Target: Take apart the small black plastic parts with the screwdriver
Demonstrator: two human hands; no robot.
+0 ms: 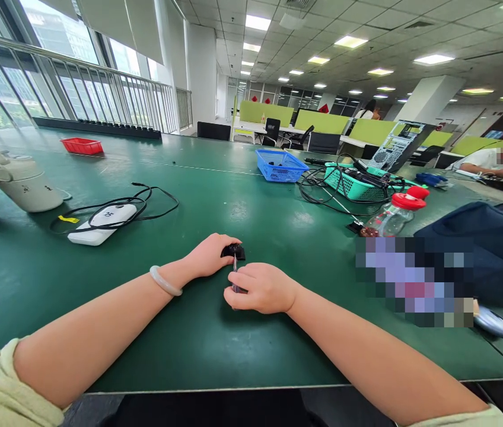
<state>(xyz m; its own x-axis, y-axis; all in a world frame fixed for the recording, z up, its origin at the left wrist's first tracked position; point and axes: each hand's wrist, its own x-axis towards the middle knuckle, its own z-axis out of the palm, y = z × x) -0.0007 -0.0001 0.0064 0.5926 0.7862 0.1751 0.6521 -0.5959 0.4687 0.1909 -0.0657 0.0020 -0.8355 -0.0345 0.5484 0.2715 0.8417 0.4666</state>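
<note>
My left hand [209, 255] is closed on a small black part [239, 254], holding it down on the green table [198, 332] by its left side. What kind of part it is I cannot make out. Just right of it and nearer to me, my right hand [263, 289] pinches a slim pointed metal tool [235, 264]. The tool's tip points away from me and meets or nearly meets the black part. Fingers cover most of its handle, so its exact kind stays hidden.
To the left lie a white device [104, 222] with a black cable and a beige pot [29, 184]. Farther off stand red [81, 146], blue [280, 166] and teal [344, 184] baskets. A red-lidded bottle [394, 216] and dark bag [483, 255] are right. Another person sits far right.
</note>
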